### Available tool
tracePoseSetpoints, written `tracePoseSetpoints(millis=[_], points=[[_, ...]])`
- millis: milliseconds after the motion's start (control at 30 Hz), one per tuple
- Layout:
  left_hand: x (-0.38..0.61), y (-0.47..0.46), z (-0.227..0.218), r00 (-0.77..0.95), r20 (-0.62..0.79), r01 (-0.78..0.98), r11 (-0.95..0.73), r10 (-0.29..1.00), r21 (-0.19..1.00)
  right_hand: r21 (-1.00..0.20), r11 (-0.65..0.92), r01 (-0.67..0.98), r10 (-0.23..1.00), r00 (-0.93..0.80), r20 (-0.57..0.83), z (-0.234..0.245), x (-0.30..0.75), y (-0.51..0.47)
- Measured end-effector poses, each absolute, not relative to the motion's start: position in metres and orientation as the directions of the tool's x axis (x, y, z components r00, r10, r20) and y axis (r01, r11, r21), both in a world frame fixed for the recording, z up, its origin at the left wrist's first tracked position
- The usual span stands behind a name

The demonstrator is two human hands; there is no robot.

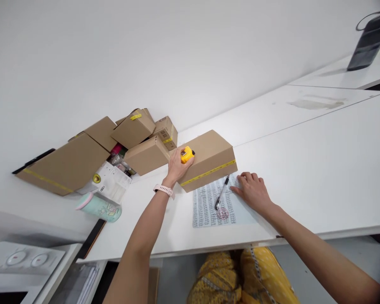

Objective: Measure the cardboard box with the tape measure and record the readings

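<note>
My left hand (176, 166) is closed round a small yellow tape measure (187, 154), held against the near left corner of a cardboard box (210, 156). A yellow tape runs along that box's front face. My right hand (252, 190) lies flat with fingers spread on a printed sheet (209, 207), just in front of the box. A black pen (221, 193) rests on the sheet, left of my right hand's fingers.
Several more cardboard boxes (136, 128) are piled at the left against the white wall, with small packages among them. A mint tumbler (99, 207) lies on its side, near a dark phone (90, 239). A tablet (369, 41) leans at the far right.
</note>
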State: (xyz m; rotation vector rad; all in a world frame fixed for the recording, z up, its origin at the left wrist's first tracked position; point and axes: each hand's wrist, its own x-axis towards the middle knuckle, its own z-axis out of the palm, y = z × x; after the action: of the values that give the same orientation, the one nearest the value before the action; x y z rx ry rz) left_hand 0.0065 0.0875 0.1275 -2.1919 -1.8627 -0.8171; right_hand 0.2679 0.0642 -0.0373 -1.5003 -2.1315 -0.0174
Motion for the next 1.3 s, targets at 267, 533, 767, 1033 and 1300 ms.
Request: tracePoseSetpoints(millis=[267,533,767,1033,1300], points=[[-0.002,0.080,0.128,0.121,0.427,0.938,-0.245,0.896,0.247,-0.175,0.413,0.894,0.860,-0.319,0.399,-0.038,0.272,0.066],[-0.013,0.070,0.126,0.198,0.424,0.918,-0.319,0.884,0.237,-0.152,0.454,0.878,0.830,-0.354,0.431,-0.038,0.276,0.058],[-0.015,0.068,0.125,0.268,0.434,0.871,-0.409,0.860,0.272,-0.260,0.376,0.890,0.850,-0.219,0.478,-0.035,0.278,0.054],[-0.014,0.069,0.124,0.245,0.438,0.711,-0.468,0.865,0.525,-0.495,0.345,0.797,0.884,-0.099,0.457,-0.027,0.282,0.044],[-0.005,0.052,0.155,0.267,0.413,0.235,-0.475,0.871,0.848,-0.959,0.191,0.209,0.978,0.038,0.203,0.128,0.251,0.061]])
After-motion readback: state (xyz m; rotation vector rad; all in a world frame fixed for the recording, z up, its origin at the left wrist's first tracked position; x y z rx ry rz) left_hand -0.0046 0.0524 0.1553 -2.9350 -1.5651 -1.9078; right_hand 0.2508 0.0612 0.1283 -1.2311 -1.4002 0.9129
